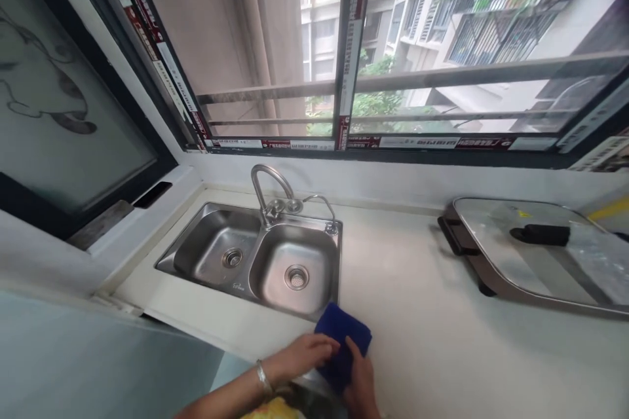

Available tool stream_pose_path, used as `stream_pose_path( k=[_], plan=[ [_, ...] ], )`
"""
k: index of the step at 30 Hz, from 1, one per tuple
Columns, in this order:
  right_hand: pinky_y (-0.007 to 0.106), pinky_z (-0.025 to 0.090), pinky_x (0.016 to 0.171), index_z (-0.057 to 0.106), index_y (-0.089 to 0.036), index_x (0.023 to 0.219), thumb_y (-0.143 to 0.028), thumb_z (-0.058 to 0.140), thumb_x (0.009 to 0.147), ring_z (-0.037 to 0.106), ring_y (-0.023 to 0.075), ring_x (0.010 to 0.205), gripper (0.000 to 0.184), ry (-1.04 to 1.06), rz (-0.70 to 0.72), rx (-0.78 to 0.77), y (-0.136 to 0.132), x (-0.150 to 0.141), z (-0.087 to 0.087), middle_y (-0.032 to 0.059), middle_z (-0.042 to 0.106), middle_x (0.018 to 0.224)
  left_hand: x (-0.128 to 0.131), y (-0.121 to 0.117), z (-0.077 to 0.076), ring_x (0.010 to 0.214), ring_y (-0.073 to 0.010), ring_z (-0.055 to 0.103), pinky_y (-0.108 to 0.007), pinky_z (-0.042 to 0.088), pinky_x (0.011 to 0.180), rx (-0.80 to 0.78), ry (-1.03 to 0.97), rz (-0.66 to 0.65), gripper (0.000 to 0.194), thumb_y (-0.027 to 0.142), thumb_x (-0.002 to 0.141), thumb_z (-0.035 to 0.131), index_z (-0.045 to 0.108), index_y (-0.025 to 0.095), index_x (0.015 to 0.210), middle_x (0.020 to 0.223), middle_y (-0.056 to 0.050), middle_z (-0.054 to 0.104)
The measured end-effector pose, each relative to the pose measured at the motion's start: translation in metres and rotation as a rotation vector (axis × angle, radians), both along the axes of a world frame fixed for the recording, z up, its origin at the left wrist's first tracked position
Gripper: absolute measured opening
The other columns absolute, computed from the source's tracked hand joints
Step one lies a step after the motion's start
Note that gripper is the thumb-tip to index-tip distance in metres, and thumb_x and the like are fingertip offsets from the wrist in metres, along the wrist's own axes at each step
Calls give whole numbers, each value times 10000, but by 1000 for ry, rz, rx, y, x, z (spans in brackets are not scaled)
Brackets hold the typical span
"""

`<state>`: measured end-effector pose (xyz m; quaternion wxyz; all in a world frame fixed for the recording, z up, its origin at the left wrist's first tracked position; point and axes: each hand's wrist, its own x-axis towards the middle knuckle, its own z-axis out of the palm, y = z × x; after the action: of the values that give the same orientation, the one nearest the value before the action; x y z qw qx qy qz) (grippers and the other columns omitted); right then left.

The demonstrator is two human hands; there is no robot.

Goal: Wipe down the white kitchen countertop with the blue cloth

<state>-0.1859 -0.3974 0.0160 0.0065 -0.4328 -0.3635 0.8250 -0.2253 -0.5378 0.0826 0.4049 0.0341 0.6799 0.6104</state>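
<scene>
A folded dark-blue cloth (343, 327) is in both hands at the counter's front edge, just by the near right corner of the sink. My left hand (310, 353), with a silver bracelet at the wrist, closes on the cloth's left side with its fingers together. From the right, my right hand (360, 370) grips the same cloth, one finger or thumb lying on top and the rest hidden. The double steel sink (238, 287) has a drain in each bowl.
A curved faucet (269, 193) and a small thin spout (324, 204) rise behind the sink. At right on the white counter (393, 275) stands an electric pan (472, 262) with a glass lid. A phone-like dark slab (153, 194) lies on the left ledge. Windows (344, 98) line the back.
</scene>
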Motion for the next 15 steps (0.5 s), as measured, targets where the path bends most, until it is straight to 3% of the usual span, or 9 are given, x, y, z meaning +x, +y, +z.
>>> stream_pose_path(
  k=[3,6,10,15],
  plan=[
    [428,624,622,683,-201,969,-526,857,530,743,299,699,573,-2,45,0,2,3,-4,45,771,787,-11,-17,-7,1088,-276,667,-462,501,993,-2,-70,116,647,662,747,680,706,170,1167,1217,-156,705],
    [422,631,689,685,-174,1005,-532,873,493,756,318,814,653,-41,76,39,5,1,-8,58,777,817,-42,-38,-10,1069,-276,681,-460,504,982,-12,-4,183,720,730,713,669,700,156,1148,1201,-173,712],
    [448,637,751,709,-165,1001,-533,877,436,750,358,912,694,-135,81,139,11,-2,-20,65,780,822,-110,-73,-8,1087,-277,676,-434,511,975,4,165,278,681,713,728,677,714,151,1110,1179,-164,725],
    [493,648,765,746,-246,949,-567,839,481,732,389,1000,575,-164,118,227,8,-8,-32,40,786,818,-204,-119,-8,1097,-268,678,-433,526,982,-9,431,491,525,598,862,579,696,153,1114,1141,-150,736]
  ],
)
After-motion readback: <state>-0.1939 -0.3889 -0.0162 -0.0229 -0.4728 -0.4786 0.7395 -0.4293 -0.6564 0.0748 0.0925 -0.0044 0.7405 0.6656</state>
